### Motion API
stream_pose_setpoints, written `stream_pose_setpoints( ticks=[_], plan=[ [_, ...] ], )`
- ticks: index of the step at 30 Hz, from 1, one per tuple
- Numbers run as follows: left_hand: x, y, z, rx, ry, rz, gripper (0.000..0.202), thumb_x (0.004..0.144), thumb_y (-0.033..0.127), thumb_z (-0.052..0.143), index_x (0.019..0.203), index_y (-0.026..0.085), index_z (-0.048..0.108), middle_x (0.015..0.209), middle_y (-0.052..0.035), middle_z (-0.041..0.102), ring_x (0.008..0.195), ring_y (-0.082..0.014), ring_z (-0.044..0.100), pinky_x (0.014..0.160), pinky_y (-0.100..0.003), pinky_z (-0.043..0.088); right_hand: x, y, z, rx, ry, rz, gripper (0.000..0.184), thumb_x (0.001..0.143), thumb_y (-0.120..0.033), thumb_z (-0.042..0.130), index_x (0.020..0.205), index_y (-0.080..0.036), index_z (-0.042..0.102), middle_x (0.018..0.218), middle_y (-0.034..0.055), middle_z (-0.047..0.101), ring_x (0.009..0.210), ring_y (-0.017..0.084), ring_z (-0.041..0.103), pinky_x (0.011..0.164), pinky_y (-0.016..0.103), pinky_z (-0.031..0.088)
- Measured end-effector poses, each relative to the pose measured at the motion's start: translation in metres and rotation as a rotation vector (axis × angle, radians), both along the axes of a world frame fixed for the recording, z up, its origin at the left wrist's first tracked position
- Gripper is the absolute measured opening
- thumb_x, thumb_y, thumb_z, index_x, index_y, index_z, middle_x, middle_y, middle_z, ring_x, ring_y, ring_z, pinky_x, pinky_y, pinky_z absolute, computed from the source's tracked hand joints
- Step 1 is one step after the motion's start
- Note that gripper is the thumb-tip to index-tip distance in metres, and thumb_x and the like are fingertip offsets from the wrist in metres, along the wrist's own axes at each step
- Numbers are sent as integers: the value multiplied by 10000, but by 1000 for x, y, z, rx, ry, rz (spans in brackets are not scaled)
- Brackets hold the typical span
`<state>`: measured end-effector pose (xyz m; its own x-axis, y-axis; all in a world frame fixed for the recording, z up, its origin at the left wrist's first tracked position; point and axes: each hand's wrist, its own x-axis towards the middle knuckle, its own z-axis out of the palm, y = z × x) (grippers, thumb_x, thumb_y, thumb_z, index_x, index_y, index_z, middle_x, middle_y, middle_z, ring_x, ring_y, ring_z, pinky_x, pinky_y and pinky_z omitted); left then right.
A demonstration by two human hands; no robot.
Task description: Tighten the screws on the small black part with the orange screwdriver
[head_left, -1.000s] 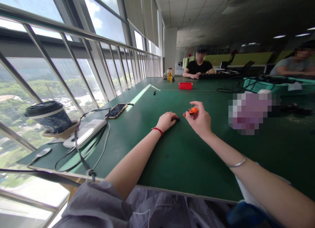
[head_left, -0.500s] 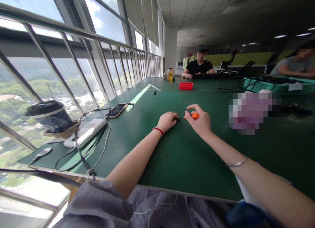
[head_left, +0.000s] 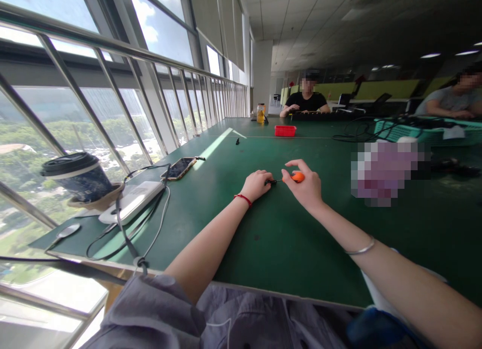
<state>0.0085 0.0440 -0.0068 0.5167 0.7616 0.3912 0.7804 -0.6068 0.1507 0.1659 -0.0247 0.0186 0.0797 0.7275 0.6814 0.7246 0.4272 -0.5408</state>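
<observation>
My left hand (head_left: 257,184) rests on the green tabletop (head_left: 248,248), its fingers closed on a small black part (head_left: 269,182) too small to name. From the right, a screwdriver (head_left: 298,177) with an orange handle points at that part, its thin shaft reaching the part. My right hand (head_left: 306,186) is closed round the handle, with the index finger raised and bent above it. The palm hides the handle's rear end.
To the left lie a phone (head_left: 179,168), a white box-shaped device (head_left: 131,202) with cables, and a lidded cup (head_left: 77,176). Farther off are a red tray (head_left: 285,131), a small black piece (head_left: 237,141), a jar (head_left: 260,113) and a teal basket (head_left: 429,133). Two people sit beyond.
My hands and the screwdriver hold almost the same position. Across the table, the person in black has lifted a hand from the tabletop.
</observation>
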Motion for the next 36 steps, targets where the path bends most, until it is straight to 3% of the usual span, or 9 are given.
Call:
stream_pose_setpoints(
  ticks=[4, 9, 14, 20, 24, 29, 32, 36],
  plan=[
    [0, 0, 0, -7, -9, -13, 199, 804, 182, 513, 927, 204, 666, 943, -50, 643, 937, -202, 581, 846, -315, 487, 0, 0, -1, 40, -6, -31, 319, 792, -449, 499, 1009, -220, 549, 623, -11, 578, 548, 178, 565, 524, 277, 394],
    [0, 1, -1, 3, -3, -16, 197, 803, 183, 514, 932, 205, 661, 949, -46, 651, 940, -205, 583, 834, -312, 487, 0, 0, -1, 101, -7, -82, 500, 757, -487, 536, 1157, -193, 475, 769, 23, 610, 615, 183, 565, 516, 278, 401],
    [0, 0, -1, 5, 3, -11, 196, 806, 188, 510, 927, 201, 663, 947, -46, 653, 938, -204, 586, 832, -309, 487, -1, 1, 0, 6, -23, -62, 400, 821, -561, 443, 986, -213, 555, 546, -24, 544, 491, 175, 529, 500, 268, 352],
    [0, 0, 0, 1, -10, -19, 195, 805, 188, 511, 928, 203, 662, 934, -47, 648, 931, -207, 585, 837, -318, 491, 0, 0, 0, 45, -25, -38, 311, 803, -432, 479, 1008, -207, 544, 601, -14, 566, 529, 173, 553, 509, 269, 375],
    [-1, 0, 0, 0, -10, -20, 187, 800, 187, 517, 918, 201, 661, 932, -51, 643, 928, -207, 585, 830, -312, 494, 0, 0, 1, 128, -21, -74, 478, 740, -427, 557, 1138, -174, 486, 793, 34, 620, 625, 176, 578, 516, 266, 402],
    [0, 1, -1, 12, 4, -14, 197, 802, 183, 509, 929, 198, 659, 939, -47, 646, 932, -208, 585, 822, -312, 492, 1, 3, -1, 37, -21, -60, 420, 796, -569, 485, 1004, -210, 548, 539, -32, 545, 502, 176, 545, 485, 258, 352],
    [0, 0, -1, 8, 9, -3, 195, 805, 187, 511, 931, 200, 660, 948, -43, 650, 937, -202, 588, 829, -301, 487, 1, 3, -3, 40, -16, -24, 340, 814, -526, 476, 920, -216, 567, 547, -23, 565, 505, 171, 553, 494, 259, 350],
    [0, 0, 0, 7, 6, -5, 196, 805, 194, 516, 936, 201, 662, 956, -41, 654, 935, -202, 589, 829, -299, 483, 2, 2, -2, 90, -19, -39, 307, 783, -419, 514, 999, -203, 550, 613, -18, 571, 525, 162, 543, 504, 266, 376]
  ],
)
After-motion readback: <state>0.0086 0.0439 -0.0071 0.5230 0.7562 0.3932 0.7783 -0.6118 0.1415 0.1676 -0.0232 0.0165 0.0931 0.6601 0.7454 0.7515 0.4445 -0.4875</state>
